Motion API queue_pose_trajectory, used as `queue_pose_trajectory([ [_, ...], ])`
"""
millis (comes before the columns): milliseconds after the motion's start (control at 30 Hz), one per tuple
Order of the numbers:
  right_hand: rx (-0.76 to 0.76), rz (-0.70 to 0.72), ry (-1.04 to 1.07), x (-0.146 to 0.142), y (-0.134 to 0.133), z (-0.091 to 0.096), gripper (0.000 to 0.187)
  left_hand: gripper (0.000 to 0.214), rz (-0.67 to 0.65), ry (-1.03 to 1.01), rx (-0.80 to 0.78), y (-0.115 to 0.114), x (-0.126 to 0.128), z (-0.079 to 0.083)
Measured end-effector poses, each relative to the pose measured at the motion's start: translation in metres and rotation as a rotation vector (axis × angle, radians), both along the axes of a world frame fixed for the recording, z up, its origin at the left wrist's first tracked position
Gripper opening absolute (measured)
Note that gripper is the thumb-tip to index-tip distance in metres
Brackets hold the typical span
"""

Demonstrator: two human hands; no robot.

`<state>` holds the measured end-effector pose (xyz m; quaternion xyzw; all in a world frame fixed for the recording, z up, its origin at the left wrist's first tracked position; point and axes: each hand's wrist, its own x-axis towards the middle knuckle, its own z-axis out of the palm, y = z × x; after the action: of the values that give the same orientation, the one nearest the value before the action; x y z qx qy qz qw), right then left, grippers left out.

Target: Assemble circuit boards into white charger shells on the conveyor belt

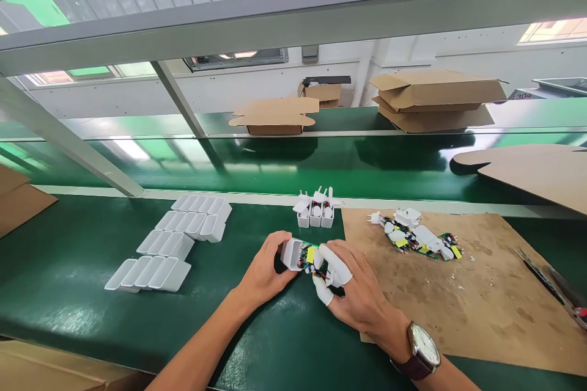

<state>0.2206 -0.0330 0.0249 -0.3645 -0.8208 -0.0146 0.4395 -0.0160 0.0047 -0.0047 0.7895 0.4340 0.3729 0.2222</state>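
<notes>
My left hand (265, 272) is closed around a small white plastic housing (289, 255), its open end turned to the right. My right hand (362, 287), with white covers on some fingertips, grips a circuit board (310, 256) carrying a yellow block and small components. The board's left end meets the mouth of the housing; how far inside it reaches is hard to see. Just beyond the hands stand several white housings (315, 214) with parts and prongs sticking out of their tops. More circuit boards with white plastic parts (415, 235) lie heaped to the right.
Rows of white housings (177, 244) lie at left on the green table (59, 275). A stained brown cardboard sheet (458, 317) covers the right side, with tweezers (541, 275) at its edge. Cardboard boxes (440, 95) sit behind, beyond a metal frame (293, 9).
</notes>
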Motion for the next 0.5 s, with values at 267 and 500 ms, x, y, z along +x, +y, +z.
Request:
queue_pose_trajectory([
  [267, -0.012, -0.009, -0.065, -0.0002, -0.0009, 0.0027, 0.061, 0.053, -0.049, 0.089, 0.189, 0.0004, 0.0040, 0.0048],
  [500, 0.000, -0.013, -0.141, -0.0030, -0.0017, 0.0060, 0.054, 0.056, -0.058, 0.132, 0.185, -0.0018, 0.0039, 0.0036],
])
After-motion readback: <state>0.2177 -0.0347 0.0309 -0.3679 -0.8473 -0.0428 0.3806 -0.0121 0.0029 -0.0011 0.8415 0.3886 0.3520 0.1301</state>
